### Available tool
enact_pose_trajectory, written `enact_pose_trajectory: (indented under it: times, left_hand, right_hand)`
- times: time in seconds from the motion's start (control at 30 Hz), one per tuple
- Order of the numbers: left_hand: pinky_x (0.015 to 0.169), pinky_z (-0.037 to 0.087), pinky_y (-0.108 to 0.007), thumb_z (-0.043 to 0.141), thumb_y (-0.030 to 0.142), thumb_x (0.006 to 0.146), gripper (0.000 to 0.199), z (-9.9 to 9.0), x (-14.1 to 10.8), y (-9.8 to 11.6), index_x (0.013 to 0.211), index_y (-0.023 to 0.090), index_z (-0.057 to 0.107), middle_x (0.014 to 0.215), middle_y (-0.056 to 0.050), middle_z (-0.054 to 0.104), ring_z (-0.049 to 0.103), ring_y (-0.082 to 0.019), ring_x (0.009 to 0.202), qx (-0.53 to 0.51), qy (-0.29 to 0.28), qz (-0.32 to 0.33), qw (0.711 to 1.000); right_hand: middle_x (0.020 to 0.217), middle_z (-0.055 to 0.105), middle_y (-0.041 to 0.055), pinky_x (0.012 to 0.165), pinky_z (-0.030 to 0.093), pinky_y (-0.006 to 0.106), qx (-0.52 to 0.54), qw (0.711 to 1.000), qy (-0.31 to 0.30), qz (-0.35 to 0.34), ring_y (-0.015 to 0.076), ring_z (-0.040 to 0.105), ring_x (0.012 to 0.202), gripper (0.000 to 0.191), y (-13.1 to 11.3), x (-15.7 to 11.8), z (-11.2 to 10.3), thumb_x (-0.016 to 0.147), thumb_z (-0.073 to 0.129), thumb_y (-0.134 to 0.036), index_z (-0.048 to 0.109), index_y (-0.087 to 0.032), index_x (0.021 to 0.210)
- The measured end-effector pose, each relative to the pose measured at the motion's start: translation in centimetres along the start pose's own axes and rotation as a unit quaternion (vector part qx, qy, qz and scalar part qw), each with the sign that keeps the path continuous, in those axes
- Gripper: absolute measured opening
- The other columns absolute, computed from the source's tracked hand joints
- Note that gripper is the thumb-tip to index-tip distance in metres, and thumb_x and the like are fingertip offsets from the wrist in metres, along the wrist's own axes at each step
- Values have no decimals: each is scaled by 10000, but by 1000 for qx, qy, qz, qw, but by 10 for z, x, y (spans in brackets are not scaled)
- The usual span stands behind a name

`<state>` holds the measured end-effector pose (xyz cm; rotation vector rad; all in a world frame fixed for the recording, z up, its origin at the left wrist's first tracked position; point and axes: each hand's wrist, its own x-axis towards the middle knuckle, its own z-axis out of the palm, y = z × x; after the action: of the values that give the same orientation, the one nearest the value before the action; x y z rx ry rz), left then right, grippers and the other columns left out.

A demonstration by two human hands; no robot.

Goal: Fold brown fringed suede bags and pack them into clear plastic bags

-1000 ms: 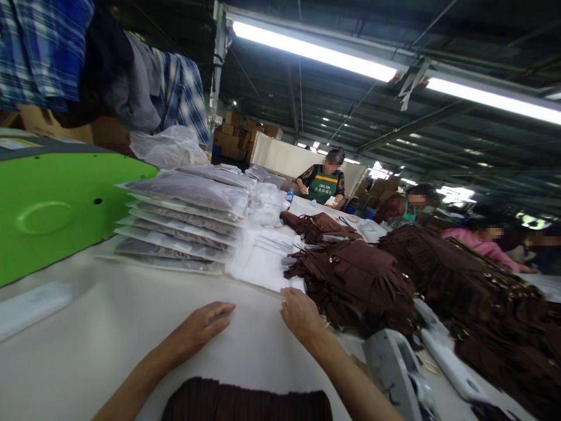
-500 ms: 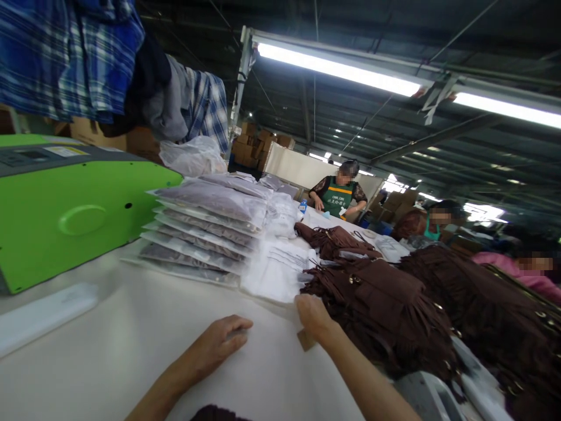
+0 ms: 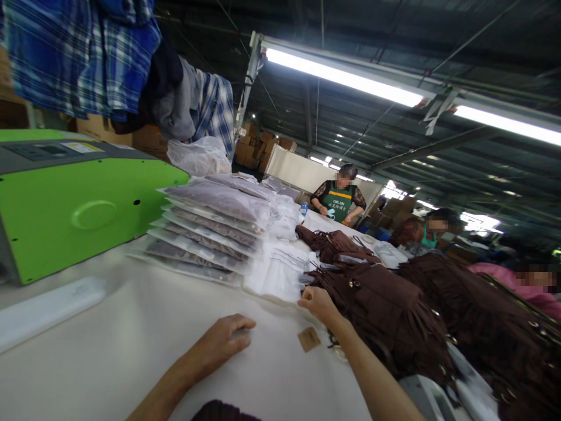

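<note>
Over the pale table, my left hand has its thumb and fingers apart, with nothing between them. My right hand is closed in a loose pinch at the near corner of a stack of white plastic bags; whatever it may hold is too small to make out. Just below it lies a small brown tag on the table. Brown fringed bags are heaped right beside my right hand. Behind my left hand stands a pile of clear-packed, greyish items.
A green machine stands at the left, with a long white object in front of it. Plaid shirts hang above. Across the table works a person in a green apron. More people are at the right.
My right hand has shifted slightly up and right, uncovering more of the brown tag. My left hand has hardly moved. The view has shifted a little.
</note>
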<state>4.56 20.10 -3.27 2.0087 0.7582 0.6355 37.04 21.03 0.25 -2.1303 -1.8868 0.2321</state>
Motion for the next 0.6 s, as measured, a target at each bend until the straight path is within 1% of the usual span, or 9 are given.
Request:
enact_pose_trajectory:
  times: [0.1, 0.2, 0.27, 0.33, 0.4, 0.47, 0.53, 0.6]
  left_hand:
    - [979, 420, -296, 532, 359, 799, 412, 0, -1, 0, 1154, 189, 654, 1180, -58, 667, 591, -242, 1088, -6, 3, 3, 1000]
    - [968, 426, -290, 541, 354, 800, 399, 0, -2, 1, 1150, 199, 654, 1170, -48, 670, 595, -237, 1077, -13, 3, 7, 1000]
    - [968, 426, -288, 546, 347, 798, 401, 0, -2, 1, 1157, 201, 650, 1172, -48, 667, 594, -236, 1077, -12, 3, 5, 1000]
    - [971, 422, -291, 551, 341, 794, 403, 0, -1, 2, 1158, 199, 650, 1176, -51, 665, 591, -237, 1080, -8, 5, -2, 1000]
    - [970, 421, -290, 547, 342, 795, 398, 0, -1, 2, 1151, 201, 653, 1170, -49, 666, 591, -236, 1076, -6, 3, -1, 1000]
    - [961, 424, -284, 542, 347, 798, 389, 0, -1, 1, 1141, 205, 657, 1155, -46, 671, 595, -229, 1062, -7, 1, 4, 1000]
    - [957, 425, -279, 545, 348, 797, 386, 0, -1, 1, 1137, 204, 658, 1147, -44, 674, 597, -225, 1057, -6, 2, 4, 1000]
    - [964, 421, -281, 551, 351, 794, 389, 0, -2, 2, 1136, 203, 659, 1151, -45, 674, 592, -227, 1067, -4, 7, -1, 1000]
  right_hand:
    - [535, 552, -40, 492, 329, 206, 75, 997, -24, 10, 103, 480, 504, 144, 12, 0, 5, 730, 635, -279, 588, -174, 643]
    - [493, 491, -61, 452, 313, 202, 135, 990, -41, 16, 88, 421, 454, 196, 20, 0, 9, 742, 601, -345, 556, -179, 649]
    - [486, 482, -63, 443, 313, 201, 159, 986, -50, 16, 86, 412, 444, 235, 22, -1, 10, 739, 595, -394, 547, -181, 654]
    - [513, 525, -45, 458, 345, 203, 169, 984, -58, 11, 92, 446, 464, 266, 21, -2, 9, 742, 587, -428, 557, -176, 663]
    - [571, 590, -14, 493, 389, 207, 160, 985, -64, 5, 105, 502, 508, 277, 18, -2, 8, 757, 574, -432, 581, -166, 680]
    - [614, 634, 14, 517, 413, 214, 129, 990, -62, 3, 119, 544, 543, 270, 11, 0, 8, 783, 550, -403, 609, -152, 705]
    - [654, 665, 38, 542, 426, 224, 81, 995, -49, 1, 137, 583, 584, 247, 0, 3, 9, 797, 539, -356, 641, -137, 745]
    - [750, 702, 66, 615, 447, 247, 24, 999, -35, -12, 167, 630, 684, 208, -14, 8, 11, 773, 582, -313, 676, -131, 808]
